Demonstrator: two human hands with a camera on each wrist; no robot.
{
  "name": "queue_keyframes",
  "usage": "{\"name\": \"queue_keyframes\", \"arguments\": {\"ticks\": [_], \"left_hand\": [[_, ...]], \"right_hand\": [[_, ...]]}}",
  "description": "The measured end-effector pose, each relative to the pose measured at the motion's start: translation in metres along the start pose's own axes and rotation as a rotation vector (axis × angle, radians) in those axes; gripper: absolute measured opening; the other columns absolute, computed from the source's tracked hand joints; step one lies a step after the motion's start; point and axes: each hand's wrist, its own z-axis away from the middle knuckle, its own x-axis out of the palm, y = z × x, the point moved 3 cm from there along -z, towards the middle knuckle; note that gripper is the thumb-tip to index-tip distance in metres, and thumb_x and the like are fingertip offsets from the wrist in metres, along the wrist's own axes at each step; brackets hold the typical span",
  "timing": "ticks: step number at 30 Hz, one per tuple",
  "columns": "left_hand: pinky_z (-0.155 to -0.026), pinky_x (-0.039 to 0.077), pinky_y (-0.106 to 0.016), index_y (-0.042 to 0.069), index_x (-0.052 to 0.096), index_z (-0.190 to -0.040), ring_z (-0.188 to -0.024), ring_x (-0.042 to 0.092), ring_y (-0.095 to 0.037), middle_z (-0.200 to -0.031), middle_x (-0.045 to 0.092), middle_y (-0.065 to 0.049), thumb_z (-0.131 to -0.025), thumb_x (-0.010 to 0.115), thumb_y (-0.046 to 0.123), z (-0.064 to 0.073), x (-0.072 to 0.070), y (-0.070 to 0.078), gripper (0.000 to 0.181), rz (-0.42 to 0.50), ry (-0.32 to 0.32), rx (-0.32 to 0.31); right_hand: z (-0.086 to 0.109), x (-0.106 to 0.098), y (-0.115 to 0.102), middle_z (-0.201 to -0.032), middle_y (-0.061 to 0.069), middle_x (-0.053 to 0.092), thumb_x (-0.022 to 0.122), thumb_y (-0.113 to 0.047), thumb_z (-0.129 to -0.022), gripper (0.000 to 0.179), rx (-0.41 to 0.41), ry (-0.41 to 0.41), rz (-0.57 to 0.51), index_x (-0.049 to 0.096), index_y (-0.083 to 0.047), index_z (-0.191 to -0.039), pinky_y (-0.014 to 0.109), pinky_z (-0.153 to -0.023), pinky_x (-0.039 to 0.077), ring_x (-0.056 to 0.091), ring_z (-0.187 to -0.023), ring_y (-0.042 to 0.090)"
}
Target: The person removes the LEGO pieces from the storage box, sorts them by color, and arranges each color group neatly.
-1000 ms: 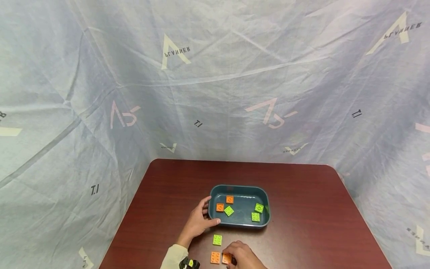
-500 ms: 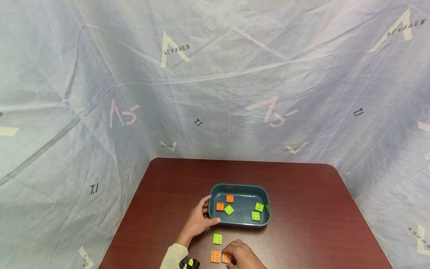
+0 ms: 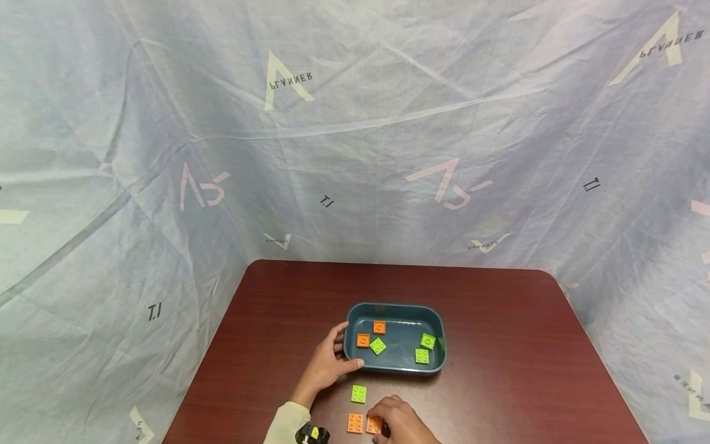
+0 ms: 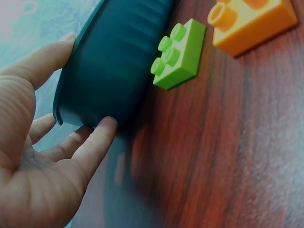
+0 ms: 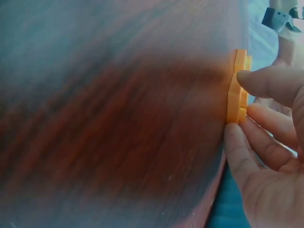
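My left hand [image 3: 326, 366] holds the left end of a dark teal tray [image 3: 395, 371], thumb at its near corner and fingers along its side. In the left wrist view, fingertips press the tray's outer wall [image 4: 107, 61]. My right hand [image 3: 403, 423] pinches an orange toy building block [image 3: 373, 425] on the table; the fingers partly cover it. The right wrist view shows thumb and fingertips at the edges of this orange block [image 5: 233, 102]. Just left of it lies a second orange block [image 3: 355, 423]. A lime green block [image 3: 359, 394] sits between them and the tray, studs up.
Inside the tray lie two orange blocks, one of them near the left wall [image 3: 363, 340], and several green ones, including a green block [image 3: 428, 341] at the right. The dark red wooden table [image 3: 510, 345] is enclosed by hanging grey-white sheeting [image 3: 355, 154].
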Motion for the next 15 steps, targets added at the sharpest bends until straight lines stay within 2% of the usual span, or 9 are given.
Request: {"name": "queue_keyframes", "arguments": {"ticks": [6,12,15], "left_hand": [[-0.096,0.06,-0.041,0.022,0.037,-0.165,-0.127,0.065,-0.032,-0.15,0.056,-0.015,-0.086,0.092,0.029,0.0,0.0,0.001,0.096,0.0,-0.002,0.005],[-0.098,0.059,-0.044,0.023,0.037,-0.165,-0.128,0.064,-0.033,-0.151,0.055,-0.015,-0.087,0.091,0.027,0.001,0.0,0.001,0.095,0.013,-0.005,0.007],[-0.099,0.059,-0.045,0.024,0.037,-0.165,-0.128,0.064,-0.033,-0.151,0.055,-0.015,-0.086,0.091,0.028,0.001,0.0,0.001,0.095,0.012,-0.004,0.007]], "right_hand": [[0.002,-0.006,-0.002,-0.103,-0.015,0.069,0.085,-0.026,-0.087,0.029,0.025,-0.004,-0.03,0.079,-0.015,-0.113,0.025,-0.079,0.052,0.052,-0.091,-0.003],[0.004,-0.021,-0.013,-0.11,-0.011,0.07,0.082,-0.027,-0.091,0.028,-0.014,0.088,0.005,0.078,-0.014,-0.115,0.032,-0.085,0.056,0.06,-0.1,0.002],[0.005,-0.028,-0.018,-0.114,-0.011,0.071,0.081,-0.027,-0.091,0.03,-0.028,0.141,0.048,0.077,-0.014,-0.118,0.039,-0.092,0.058,0.064,-0.106,0.006]]}}
